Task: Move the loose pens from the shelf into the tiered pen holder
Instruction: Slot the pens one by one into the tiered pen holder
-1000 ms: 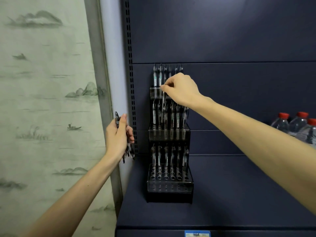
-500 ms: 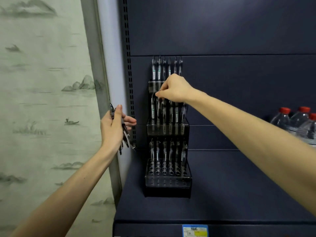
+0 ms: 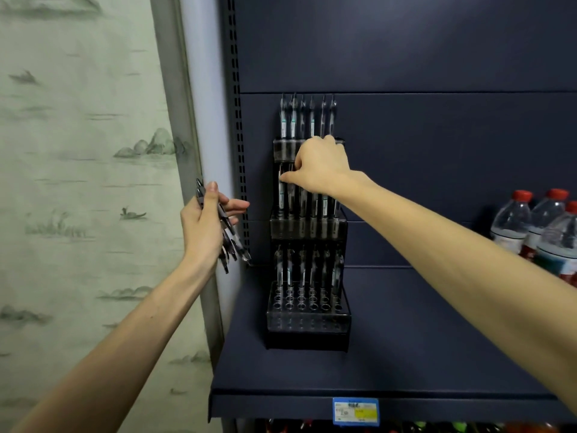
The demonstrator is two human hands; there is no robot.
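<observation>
The left hand (image 3: 204, 226) grips a bundle of pens (image 3: 227, 232) beside the shelf's (image 3: 406, 339) left edge, their long axes tilted, tops up-left and tips down-right; they look dark with clear barrels. The 3-tier pen holder (image 3: 307, 320) stands on the shelf holding upright pens in each tier, and the right hand (image 3: 321, 167) pinches the top of a pen (image 3: 282, 195) at the left end of the middle tier. Compared with 0.5 s ago, the right hand has dropped lower, from the top tier's front toward the middle row, while the left hand keeps its bundle.
</observation>
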